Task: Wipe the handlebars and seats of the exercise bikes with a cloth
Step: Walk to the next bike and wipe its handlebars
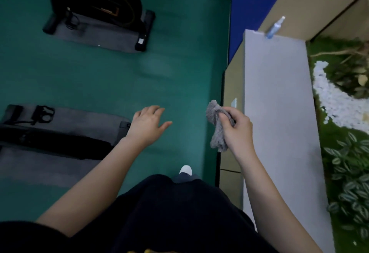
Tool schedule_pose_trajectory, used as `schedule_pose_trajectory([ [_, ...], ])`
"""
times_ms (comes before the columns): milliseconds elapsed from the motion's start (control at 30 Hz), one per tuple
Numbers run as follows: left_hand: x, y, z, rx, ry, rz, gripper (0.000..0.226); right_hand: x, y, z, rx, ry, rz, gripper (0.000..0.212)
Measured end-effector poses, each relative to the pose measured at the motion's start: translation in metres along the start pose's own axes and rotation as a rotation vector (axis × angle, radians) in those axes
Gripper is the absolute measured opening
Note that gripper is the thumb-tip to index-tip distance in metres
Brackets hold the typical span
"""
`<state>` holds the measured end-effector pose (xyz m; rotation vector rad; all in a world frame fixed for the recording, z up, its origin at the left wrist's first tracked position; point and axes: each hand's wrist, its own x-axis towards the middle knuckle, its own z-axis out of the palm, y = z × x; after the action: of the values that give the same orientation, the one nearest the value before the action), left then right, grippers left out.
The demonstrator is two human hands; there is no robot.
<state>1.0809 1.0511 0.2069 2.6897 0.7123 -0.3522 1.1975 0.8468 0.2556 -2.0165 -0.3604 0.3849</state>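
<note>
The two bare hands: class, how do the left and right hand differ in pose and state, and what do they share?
The left hand is empty; the right hand grips a fluffy grey cloth. The left hand's fingers lie loosely spread; the right hand's curl round the cloth. The left hand is over the green floor, the right hand by the pale grey ledge. Both are bare.

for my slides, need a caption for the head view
Right hand grips a grey cloth, left hand open over the green floor.
</note>
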Motion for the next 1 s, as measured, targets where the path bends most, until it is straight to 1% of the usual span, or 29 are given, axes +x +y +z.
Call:
schedule_pose_trajectory([
  [200,0.022,0.006,-0.006,-0.032,0.035,-0.085,0.058,0.054,0.001,-0.009,-0.014,-0.036,-0.014,0.018],
  [400,0.058,-0.009,-0.011,-0.049,0.023,-0.16,0.059,0.102,-0.008,0.012,-0.029,-0.115,-0.008,0.017],
  [567,0.111,-0.028,-0.025,-0.107,0.048,-0.175,0.059,0.156,-0.034,0.041,-0.077,-0.118,-0.045,0.015],
  [833,0.187,-0.075,-0.066,-0.186,0.111,-0.215,0.06,0.246,-0.087,0.103,-0.133,-0.208,-0.114,0.015],
  [1000,0.203,-0.109,-0.086,-0.222,0.166,-0.328,0.059,0.282,-0.111,0.147,-0.142,-0.301,-0.194,0.014],
])
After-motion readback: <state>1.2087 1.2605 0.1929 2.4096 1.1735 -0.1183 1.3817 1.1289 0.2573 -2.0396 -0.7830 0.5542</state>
